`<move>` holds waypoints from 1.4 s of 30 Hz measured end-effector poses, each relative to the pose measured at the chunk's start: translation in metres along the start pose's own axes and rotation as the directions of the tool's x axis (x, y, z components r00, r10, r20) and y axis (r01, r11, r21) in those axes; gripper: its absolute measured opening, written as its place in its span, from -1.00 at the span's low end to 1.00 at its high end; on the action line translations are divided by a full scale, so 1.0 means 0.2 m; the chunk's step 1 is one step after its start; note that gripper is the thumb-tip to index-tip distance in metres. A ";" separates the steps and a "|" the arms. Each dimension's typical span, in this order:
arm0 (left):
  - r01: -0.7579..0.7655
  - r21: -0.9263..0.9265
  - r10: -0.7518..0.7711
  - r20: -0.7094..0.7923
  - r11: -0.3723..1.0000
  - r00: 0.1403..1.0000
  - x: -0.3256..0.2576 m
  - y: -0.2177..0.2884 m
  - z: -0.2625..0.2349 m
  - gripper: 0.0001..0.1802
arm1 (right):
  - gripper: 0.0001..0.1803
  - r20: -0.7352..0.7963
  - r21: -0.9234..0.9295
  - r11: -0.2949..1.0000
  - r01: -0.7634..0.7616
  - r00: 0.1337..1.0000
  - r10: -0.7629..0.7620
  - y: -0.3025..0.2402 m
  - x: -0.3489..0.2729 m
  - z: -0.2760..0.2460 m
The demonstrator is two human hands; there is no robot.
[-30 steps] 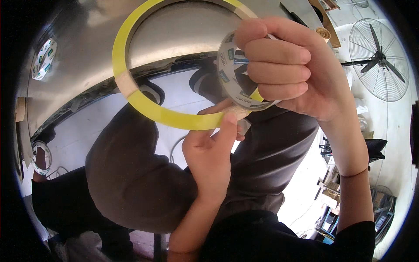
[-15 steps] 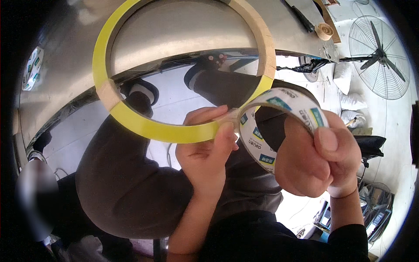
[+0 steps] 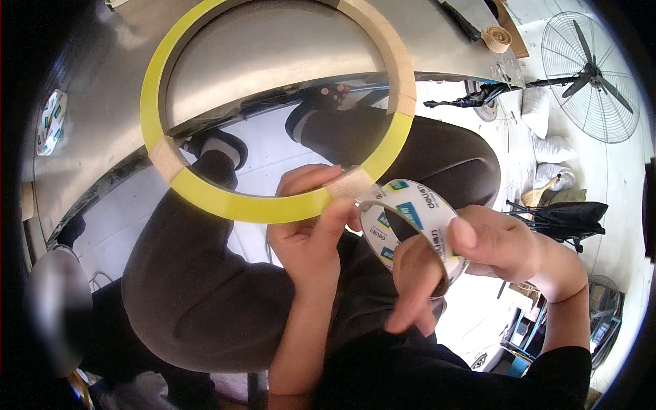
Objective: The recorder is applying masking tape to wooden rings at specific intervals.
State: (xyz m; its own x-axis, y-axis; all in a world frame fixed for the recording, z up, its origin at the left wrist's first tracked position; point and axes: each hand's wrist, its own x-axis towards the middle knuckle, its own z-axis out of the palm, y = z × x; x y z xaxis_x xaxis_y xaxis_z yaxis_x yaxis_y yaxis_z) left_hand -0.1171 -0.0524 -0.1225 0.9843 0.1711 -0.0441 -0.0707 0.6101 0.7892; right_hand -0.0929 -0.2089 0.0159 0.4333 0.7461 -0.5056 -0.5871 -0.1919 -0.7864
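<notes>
My left hand [image 3: 311, 242] pinches a large ring [image 3: 249, 209] at its lower right, thumb in front and fingers behind. The ring has bright yellow stretches between bare, pale wood-coloured ones. Beside that grip, my right hand [image 3: 495, 242] holds a roll of clear tape [image 3: 410, 195] with a printed white, blue and green core. The right thumb presses the roll's outer side while fingers pass through its middle. A short clear strip seems to join the roll to the ring near a pale stretch; its exact edge is hard to make out.
A metal-topped table [image 3: 273, 102] lies behind the ring. Another tape roll [image 3: 52, 121] is at its left, with a black-handled tool [image 3: 462, 22] and a pale coiled strip [image 3: 497, 39] at the far right. A standing fan [image 3: 589, 74] and white bags [image 3: 536, 113] are farther right.
My right hand has turned and brought the tape roll left and down, below the ring's lower right edge. The ring and my left hand have shifted slightly left.
</notes>
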 end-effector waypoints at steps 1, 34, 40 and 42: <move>0.007 0.001 -0.007 -0.004 1.000 1.000 0.01 -0.01 0.00 -0.70 | -0.08 -0.006 0.000 1.000 0.000 1.000 0.000 -0.02 0.00 0.00; -0.098 0.049 0.096 0.049 0.994 0.994 0.05 -0.17 0.05 -0.80 | -0.63 -0.509 0.199 0.841 -0.504 0.680 0.528 -0.36 0.23 0.02; -0.065 0.083 0.063 0.032 0.994 0.998 0.06 0.00 -0.02 -0.67 | -0.56 -0.478 0.130 0.861 -0.492 0.729 0.489 -0.39 0.26 0.13; -0.055 0.008 0.054 0.062 0.998 0.997 0.04 -0.06 0.02 -0.65 | -0.53 -0.493 0.083 0.887 -0.455 0.754 0.433 -0.33 0.17 0.11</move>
State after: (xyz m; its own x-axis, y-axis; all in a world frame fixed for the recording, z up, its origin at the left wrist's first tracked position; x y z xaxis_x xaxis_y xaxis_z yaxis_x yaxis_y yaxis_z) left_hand -0.1079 -0.0609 -0.1301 0.9872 0.1551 0.0370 -0.1231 0.5939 0.7950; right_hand -0.0545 -0.1577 0.0582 0.4096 0.1653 -0.8972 -0.7747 -0.4563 -0.4378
